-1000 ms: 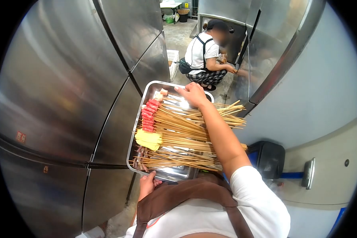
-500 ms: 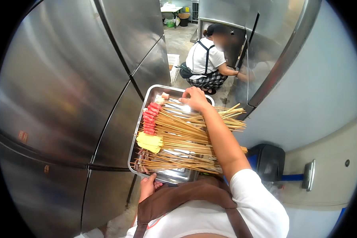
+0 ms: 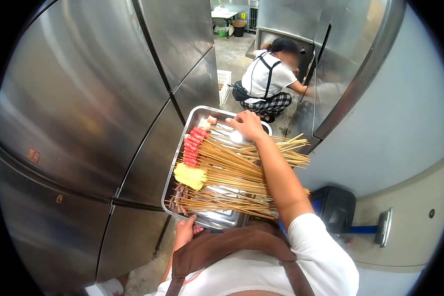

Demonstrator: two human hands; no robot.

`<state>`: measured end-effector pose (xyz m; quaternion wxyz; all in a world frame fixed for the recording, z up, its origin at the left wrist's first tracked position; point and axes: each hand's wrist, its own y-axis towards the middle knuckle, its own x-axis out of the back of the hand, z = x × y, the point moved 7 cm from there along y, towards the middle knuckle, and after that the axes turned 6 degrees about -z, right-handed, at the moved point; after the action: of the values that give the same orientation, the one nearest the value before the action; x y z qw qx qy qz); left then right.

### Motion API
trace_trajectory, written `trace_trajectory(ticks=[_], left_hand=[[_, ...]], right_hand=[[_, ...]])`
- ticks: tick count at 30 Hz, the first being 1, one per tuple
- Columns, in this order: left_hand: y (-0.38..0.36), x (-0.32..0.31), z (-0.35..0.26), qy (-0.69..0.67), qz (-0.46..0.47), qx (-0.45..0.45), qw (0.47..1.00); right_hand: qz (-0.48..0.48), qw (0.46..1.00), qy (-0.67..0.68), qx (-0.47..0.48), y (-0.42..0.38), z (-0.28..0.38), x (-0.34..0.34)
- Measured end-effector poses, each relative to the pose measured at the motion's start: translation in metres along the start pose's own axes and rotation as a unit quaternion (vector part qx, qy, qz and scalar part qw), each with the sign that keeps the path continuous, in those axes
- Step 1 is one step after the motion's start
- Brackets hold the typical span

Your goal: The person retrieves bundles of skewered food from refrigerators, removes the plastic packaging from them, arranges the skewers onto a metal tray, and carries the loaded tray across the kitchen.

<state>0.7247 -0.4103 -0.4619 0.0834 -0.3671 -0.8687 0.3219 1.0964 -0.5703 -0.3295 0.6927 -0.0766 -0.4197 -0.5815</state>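
Observation:
A metal tray (image 3: 170,185) is held in front of my body, filled with many wooden skewers (image 3: 241,170) whose bare ends point right. Along its left side lie red pieces (image 3: 191,147), a yellow bunch (image 3: 190,176), pale pieces (image 3: 205,123) at the far end and dark pieces (image 3: 179,197) nearest me. My left hand (image 3: 186,230) grips the near rim at the lower left corner, fingers partly under the tray. Reaching across the skewers, my right hand (image 3: 246,124) is closed on the far rim.
Steel cabinet doors (image 3: 79,98) rise on the left. Ahead, another person (image 3: 269,76) squats at an open steel cabinet (image 3: 293,42) on the right. A white basket (image 3: 224,89) stands on the floor. A black bin (image 3: 335,209) is at right, near a pale wall (image 3: 404,108).
The view has shifted slightly, so the person and cabinets appear lower and farther right. The squatting person's head and body lean lower toward the cabinet. Both my hands stay on the tray.

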Motion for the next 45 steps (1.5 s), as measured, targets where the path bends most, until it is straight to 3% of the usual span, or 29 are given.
trace_trajectory(ticks=[3, 6, 11, 13, 16, 17, 20, 22, 24, 26, 28, 30, 32, 38, 39, 41, 45], left_hand=[[-0.003, -0.001, 0.0, 0.004, 0.004, -0.003, 1.0], [-0.003, -0.001, 0.001, 0.008, 0.0, -0.003, 1.0], [-0.002, 0.001, 0.001, 0.024, -0.001, -0.007, 1.0], [-0.006, 0.0, -0.002, 0.03, -0.002, -0.003, 1.0], [-0.012, -0.004, -0.008, 0.036, -0.009, -0.007, 0.999], [-0.012, -0.006, -0.01, 0.04, -0.015, -0.011, 0.999], [-0.008, 0.001, -0.006, 0.038, -0.011, -0.011, 0.999], [-0.009, -0.001, -0.01, 0.039, -0.005, -0.011, 0.999], [-0.011, -0.001, -0.012, 0.039, -0.001, -0.011, 0.999], [-0.014, 0.0, -0.014, 0.047, -0.015, 0.001, 0.999], [-0.013, -0.001, -0.014, 0.05, -0.01, 0.0, 0.999], [-0.012, -0.002, -0.015, 0.054, -0.007, 0.0, 0.999], [-0.013, 0.001, -0.015, 0.054, -0.014, 0.008, 0.998], [-0.006, 0.002, -0.008, 0.034, -0.001, 0.007, 0.999], [-0.007, 0.003, -0.01, 0.036, -0.002, 0.01, 0.999], [-0.009, 0.002, -0.011, 0.033, -0.01, 0.016, 0.999], [-0.01, 0.0, -0.012, 0.032, -0.018, 0.007, 0.999]], right_hand=[[0.041, 0.999, -0.016, 0.004, 0.0, 0.005, -0.002], [-0.043, 0.999, 0.021, -0.023, 0.005, -0.005, -0.005], [-0.001, 1.0, 0.006, 0.029, 0.001, -0.004, -0.006], [-0.039, 0.997, 0.055, -0.047, 0.003, -0.012, -0.004], [-0.022, 0.993, 0.046, -0.106, 0.006, -0.01, 0.007], [0.019, 0.998, 0.023, -0.058, 0.001, -0.002, 0.013], [0.008, 0.999, 0.044, 0.003, -0.002, -0.002, 0.006], [0.012, 0.998, 0.054, -0.024, 0.002, -0.006, 0.0], [-0.044, 0.992, 0.049, -0.106, 0.003, -0.013, 0.005], [-0.009, 0.994, 0.057, -0.095, 0.0, -0.012, 0.006], [-0.028, 0.999, 0.005, 0.016, -0.003, -0.004, 0.005], [-0.039, 0.999, 0.004, 0.005, 0.0, -0.006, 0.001], [-0.011, 0.993, 0.04, -0.114, 0.003, -0.023, -0.008], [0.006, 1.0, 0.027, -0.014, -0.005, -0.011, -0.004], [0.009, 0.999, 0.028, -0.016, -0.004, -0.012, -0.008], [-0.01, 0.992, 0.044, -0.119, 0.0, -0.025, -0.013], [0.034, 0.998, 0.001, -0.047, -0.007, -0.011, -0.007]])
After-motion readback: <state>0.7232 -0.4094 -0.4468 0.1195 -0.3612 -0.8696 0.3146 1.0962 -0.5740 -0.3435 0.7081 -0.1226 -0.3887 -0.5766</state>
